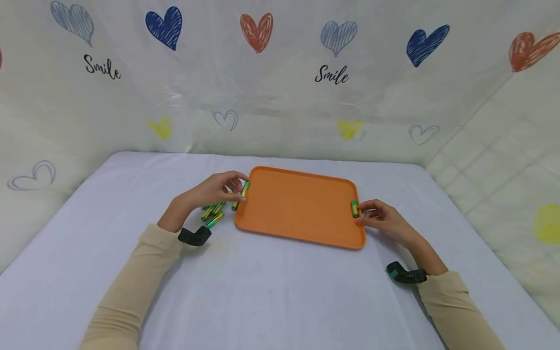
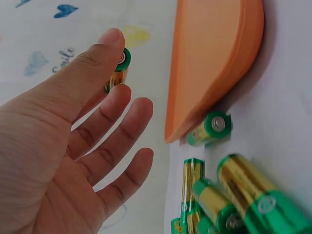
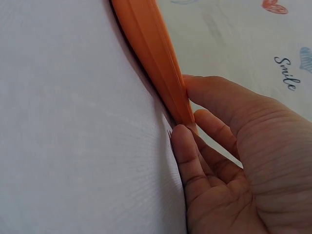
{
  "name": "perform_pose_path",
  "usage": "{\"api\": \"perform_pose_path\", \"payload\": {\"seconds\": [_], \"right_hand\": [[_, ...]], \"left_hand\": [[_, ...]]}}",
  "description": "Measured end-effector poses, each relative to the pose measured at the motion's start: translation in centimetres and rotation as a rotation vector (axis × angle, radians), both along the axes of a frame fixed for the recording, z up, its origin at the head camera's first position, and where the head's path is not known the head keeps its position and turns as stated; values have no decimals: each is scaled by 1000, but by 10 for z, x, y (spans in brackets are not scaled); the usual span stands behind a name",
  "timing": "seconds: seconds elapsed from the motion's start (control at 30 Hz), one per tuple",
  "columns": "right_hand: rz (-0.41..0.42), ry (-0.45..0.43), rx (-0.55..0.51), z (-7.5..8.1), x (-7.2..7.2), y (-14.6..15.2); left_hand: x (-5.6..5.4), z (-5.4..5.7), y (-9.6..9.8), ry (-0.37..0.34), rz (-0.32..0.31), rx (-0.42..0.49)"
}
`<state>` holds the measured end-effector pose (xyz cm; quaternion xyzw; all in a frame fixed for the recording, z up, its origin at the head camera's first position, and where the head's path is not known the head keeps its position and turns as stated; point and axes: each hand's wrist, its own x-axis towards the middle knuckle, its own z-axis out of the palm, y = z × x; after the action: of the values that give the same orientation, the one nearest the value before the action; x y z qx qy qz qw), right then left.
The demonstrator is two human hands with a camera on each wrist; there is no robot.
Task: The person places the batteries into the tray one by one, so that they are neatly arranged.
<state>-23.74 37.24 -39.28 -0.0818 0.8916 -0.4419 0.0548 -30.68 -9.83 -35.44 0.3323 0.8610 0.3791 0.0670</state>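
Observation:
My left hand [image 1: 220, 188] pinches a green-and-gold battery [image 2: 118, 73] between thumb and index finger, above the left end of an orange tray [image 1: 302, 206]. The other left fingers are spread and loosely bent. Below that hand, several more batteries [image 1: 215, 219] lie in a loose pile on the table, and one battery [image 2: 214, 127] rests right beside the tray's wall. My right hand [image 1: 382, 218] is at the tray's right rim, with thumb and fingers bent against it. One battery [image 1: 355, 208] is just inside that rim, at the fingertips; I cannot tell whether they grip it.
A white cloth covers the table [image 1: 280, 296]. Behind it hangs a pale backdrop [image 1: 284, 92] printed with hearts and lettering. A black wrist camera [image 1: 194, 236] sits on the left wrist and another black wrist camera [image 1: 406, 273] on the right.

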Motion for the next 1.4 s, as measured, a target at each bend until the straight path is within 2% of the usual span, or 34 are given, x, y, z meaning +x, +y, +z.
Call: {"api": "perform_pose_path", "payload": {"seconds": [0.2,0.73,0.9,1.13,1.4], "right_hand": [[3,-9,-9,-1,-5,3],[15,-15,-26,0,-15,9],[24,-10,-29,1,-19,11],[27,-2,-42,0,-20,12],[7,-2,-32,-2,-20,12]], "left_hand": [[-2,0,14,-20,-23,6],[-9,-1,51,8,-94,47],[-12,-2,64,-3,-92,33],[-14,-2,81,6,-111,30],[-15,-4,102,-18,-133,53]]}}
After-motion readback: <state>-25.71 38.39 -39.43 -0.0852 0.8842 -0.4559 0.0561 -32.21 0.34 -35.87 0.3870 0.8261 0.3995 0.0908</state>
